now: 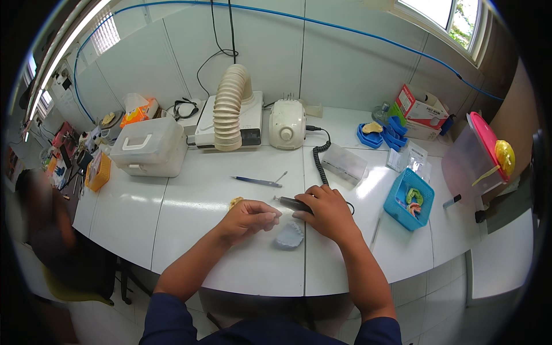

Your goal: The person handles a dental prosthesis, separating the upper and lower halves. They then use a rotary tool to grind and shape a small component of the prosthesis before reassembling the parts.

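My right hand (329, 211) is closed over a dark rotary handpiece (294, 203), its thin tip pointing left. A black coiled cord (319, 161) runs from behind that hand to a white control box (287, 123). My left hand (248, 221) is pinched closed just left of the handpiece; whatever its fingers hold, if anything, is too small to make out. Below the gap between my hands lies a pale blue-grey dental cast (289, 236). A yellowish piece (235, 202) shows partly behind my left hand. Farther off lie a slim pen-like tool (257, 181) and a small bur (282, 176).
A ribbed hose (228, 109) rises from a white machine at the back. A white case (150, 146) stands left, a clear box (345, 163) beyond my right hand. To the right are a blue basket (409, 198) and blue trays (394, 132). Another person (57, 230) sits far left.
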